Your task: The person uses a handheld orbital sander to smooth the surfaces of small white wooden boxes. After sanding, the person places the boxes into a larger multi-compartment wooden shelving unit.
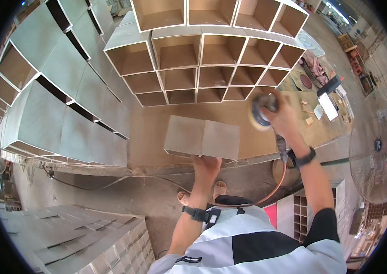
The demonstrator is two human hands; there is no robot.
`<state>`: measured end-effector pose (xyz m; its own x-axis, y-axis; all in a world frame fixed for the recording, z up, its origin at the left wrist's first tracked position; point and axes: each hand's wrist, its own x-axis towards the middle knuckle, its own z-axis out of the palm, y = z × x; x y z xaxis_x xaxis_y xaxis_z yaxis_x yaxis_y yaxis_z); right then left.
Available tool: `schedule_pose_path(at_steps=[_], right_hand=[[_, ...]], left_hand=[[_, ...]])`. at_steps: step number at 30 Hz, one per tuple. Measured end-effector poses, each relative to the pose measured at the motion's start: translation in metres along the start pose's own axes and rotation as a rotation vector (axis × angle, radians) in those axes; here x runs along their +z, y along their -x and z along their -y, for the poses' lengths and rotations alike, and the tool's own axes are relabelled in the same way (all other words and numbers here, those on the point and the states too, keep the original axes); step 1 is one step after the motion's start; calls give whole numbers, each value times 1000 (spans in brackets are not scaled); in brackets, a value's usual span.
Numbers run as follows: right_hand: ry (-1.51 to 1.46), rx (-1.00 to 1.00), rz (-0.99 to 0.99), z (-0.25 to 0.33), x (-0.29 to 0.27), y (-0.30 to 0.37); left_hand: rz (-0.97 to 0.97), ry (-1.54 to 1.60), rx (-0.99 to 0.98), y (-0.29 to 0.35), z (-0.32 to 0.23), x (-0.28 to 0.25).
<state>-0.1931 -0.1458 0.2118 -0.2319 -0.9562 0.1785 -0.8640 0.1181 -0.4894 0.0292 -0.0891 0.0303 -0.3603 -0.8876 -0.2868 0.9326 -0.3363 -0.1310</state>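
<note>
My right hand (pixel 281 115) is wrapped round the top of a round air sander (pixel 261 112). The sander is held off to the right of a light grey two-part box (pixel 202 135), apart from it, and its disc looks blurred. An orange hose (pixel 275 185) hangs from the sander's grip and curves down past my body. The box sits on the brown worktop (pixel 150 125), with a seam down its middle. My left hand (pixel 207 166) grips the box's near lower edge, and its fingertips are hidden under or inside the box.
Stacked open-fronted cubbies (pixel 198 68) stand at the worktop's back. Tall grey box stacks (pixel 65 105) rise at left, and more grey pieces (pixel 88 233) fill the lower left. Small wooden blocks (pixel 309 120) and a black-handled tool (pixel 329 86) lie at right. A large fan (pixel 378 145) stands far right.
</note>
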Motion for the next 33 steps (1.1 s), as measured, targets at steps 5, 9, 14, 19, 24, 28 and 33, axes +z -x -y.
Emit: schedule_pose_path(at_steps=[5, 9, 14, 19, 24, 28, 33], right_hand=[[-596, 295, -349, -35, -31, 60], [-1145, 446, -661, -70, -12, 93], [-1578, 561, -400, -120, 24, 124], [-1807, 467, -376, -127, 39, 140], [-1640, 678, -563, -108, 45, 138], [-1911, 649, -443, -122, 48, 125], [-1891, 670, -408, -126, 50, 130]], left_hand=[[-14, -796, -162, 49, -65, -31], [-304, -1655, 516, 62, -68, 12], [-93, -2337, 107, 39, -76, 33], [79, -2682, 200, 23, -78, 18], [143, -1460, 65, 44, -83, 32], [-37, -1139, 329, 28, -77, 26], [-248, -940, 479, 14, -69, 67]])
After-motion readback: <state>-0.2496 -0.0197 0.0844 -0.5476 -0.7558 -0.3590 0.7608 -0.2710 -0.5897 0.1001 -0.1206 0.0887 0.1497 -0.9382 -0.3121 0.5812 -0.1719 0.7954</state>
